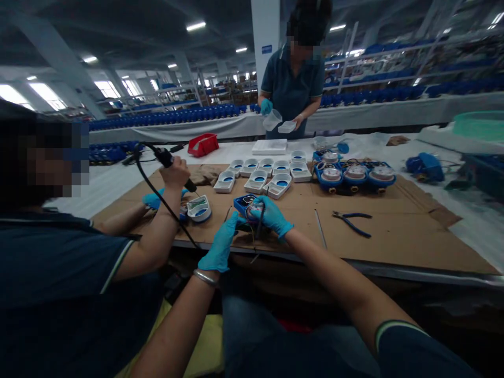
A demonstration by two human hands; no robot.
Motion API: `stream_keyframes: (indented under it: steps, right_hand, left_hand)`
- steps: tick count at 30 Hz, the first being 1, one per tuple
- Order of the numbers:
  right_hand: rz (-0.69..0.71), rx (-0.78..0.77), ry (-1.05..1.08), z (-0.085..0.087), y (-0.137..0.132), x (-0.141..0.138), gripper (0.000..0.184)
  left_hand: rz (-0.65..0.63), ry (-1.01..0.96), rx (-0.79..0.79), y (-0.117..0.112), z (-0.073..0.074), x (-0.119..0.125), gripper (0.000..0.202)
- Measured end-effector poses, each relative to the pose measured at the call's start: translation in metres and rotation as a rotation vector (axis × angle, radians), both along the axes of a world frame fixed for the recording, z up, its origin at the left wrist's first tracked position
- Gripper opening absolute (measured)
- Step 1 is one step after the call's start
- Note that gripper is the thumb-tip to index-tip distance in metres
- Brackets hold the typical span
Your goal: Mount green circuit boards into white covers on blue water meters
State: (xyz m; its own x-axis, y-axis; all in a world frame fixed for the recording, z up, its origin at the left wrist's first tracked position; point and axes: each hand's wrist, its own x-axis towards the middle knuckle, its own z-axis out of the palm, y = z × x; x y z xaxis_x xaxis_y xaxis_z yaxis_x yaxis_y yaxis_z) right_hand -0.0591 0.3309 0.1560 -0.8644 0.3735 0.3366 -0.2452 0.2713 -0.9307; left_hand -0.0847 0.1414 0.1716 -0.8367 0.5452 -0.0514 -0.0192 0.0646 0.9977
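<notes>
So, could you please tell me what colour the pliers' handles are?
Blue; the pliers lie on the cardboard, clearest in the head view.

A factory assembly hall: long rows of blue meter housings (165, 116) line benches at ten o'clock, shelving racks (413, 63) at two o'clock, strip lights (196, 25) overhead.

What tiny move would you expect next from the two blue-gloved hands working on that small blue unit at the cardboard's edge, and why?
Probably a small steadying press: the left hand grips the near side of the blue unit while the right hand holds a thin dark tool upright over loose wires at its top. I would guess the tool tip dips slightly into those wires; finer detail is too small to tell.
</notes>
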Motion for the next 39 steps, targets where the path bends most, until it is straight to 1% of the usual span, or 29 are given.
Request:
stream_keyframes:
  steps: [1,3,5,6,8,10,13,15,17,20,23,26,29,33,36,39]
  right_hand:
    - [-0.013,-0.003,-0.002,-0.002,-0.003,-0.004,0.027]
    - [-0.012,0.026,-0.008,-0.002,-0.005,-0.008,0.023]
    - [0.037,0.08,-0.018,0.0,-0.003,-0.009,0.021]
    - [0.063,0.099,-0.019,0.002,-0.002,-0.009,0.02]
    - [0.104,0.108,-0.011,0.003,0.0,-0.008,0.022]
    - [0.148,0.069,-0.011,0.003,0.003,-0.007,0.027]
    - [0.171,-0.002,0.042,0.006,0.012,0.0,0.035]
    - [0.137,0.032,0.128,0.012,0.021,0.009,0.037]
    - [0.128,0.115,0.199,0.022,0.027,0.023,0.037]
    - [0.178,0.225,0.249,0.037,0.027,0.053,0.034]
    - [0.249,0.39,0.286,0.043,0.018,0.084,0.038]
    - [0.288,0.59,0.314,0.037,0.011,0.1,0.046]
    - [0.255,0.701,0.366,0.027,0.01,0.1,0.043]
    - [0.179,0.693,0.423,0.017,0.012,0.088,0.037]
    - [0.157,0.668,0.465,0.017,0.012,0.083,0.032]
    - [0.124,0.68,0.485,0.019,0.011,0.082,0.03]
  left_hand:
    - [-0.03,-0.017,0.013,-0.006,-0.003,-0.002,0.056]
    - [-0.114,-0.027,0.047,-0.013,-0.006,-0.005,0.049]
    - [-0.174,-0.023,0.073,-0.015,-0.007,-0.008,0.041]
    - [-0.184,-0.023,0.084,-0.014,-0.007,-0.008,0.038]
    - [-0.181,-0.044,0.1,-0.01,-0.007,-0.009,0.036]
    - [-0.15,-0.088,0.115,-0.006,-0.006,-0.008,0.035]
    - [-0.03,-0.187,0.173,0.001,-0.003,-0.005,0.033]
    - [0.024,-0.245,0.236,0.006,0.001,-0.002,0.033]
    - [0.012,-0.287,0.291,0.01,0.007,0.001,0.034]
    - [-0.021,-0.306,0.335,0.017,0.015,0.006,0.034]
    - [-0.055,-0.287,0.35,0.023,0.02,0.012,0.035]
    - [-0.075,-0.302,0.379,0.029,0.021,0.017,0.036]
    - [-0.026,-0.334,0.427,0.035,0.022,0.022,0.032]
    - [-0.037,-0.354,0.458,0.039,0.026,0.028,0.03]
    - [-0.029,-0.36,0.459,0.039,0.027,0.031,0.03]
    - [-0.018,-0.366,0.451,0.039,0.026,0.032,0.031]
